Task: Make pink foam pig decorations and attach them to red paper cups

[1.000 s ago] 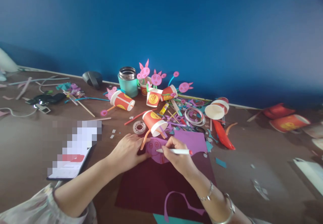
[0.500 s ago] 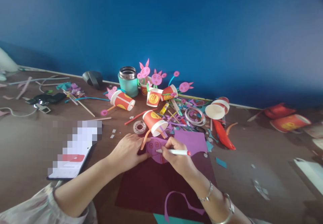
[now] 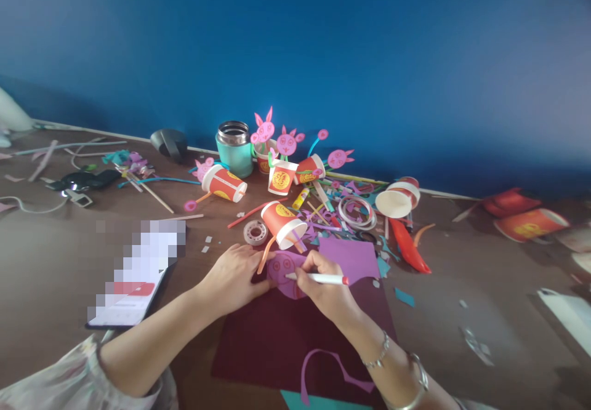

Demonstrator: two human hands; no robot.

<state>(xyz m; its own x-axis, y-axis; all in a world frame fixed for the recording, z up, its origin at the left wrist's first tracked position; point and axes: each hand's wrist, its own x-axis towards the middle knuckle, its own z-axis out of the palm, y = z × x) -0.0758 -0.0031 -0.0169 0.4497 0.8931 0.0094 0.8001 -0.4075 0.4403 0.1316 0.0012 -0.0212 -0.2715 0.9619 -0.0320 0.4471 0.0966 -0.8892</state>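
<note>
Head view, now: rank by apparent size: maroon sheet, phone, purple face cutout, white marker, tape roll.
1. maroon sheet
2. phone
3. purple face cutout, partly covered
Smallest two, order unsure: white marker looks longer but thinner than tape roll.

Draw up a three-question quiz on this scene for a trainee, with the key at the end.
1. Which hand holds the white marker?
2. True or false: the mint-green jar near the blue wall stands with its mouth open.
3. What is directly below the marker's tip?
A) a white tape roll
B) a purple paper piece with a drawn face
C) a red paper cup

Key:
1. The right hand.
2. True.
3. B.
</note>
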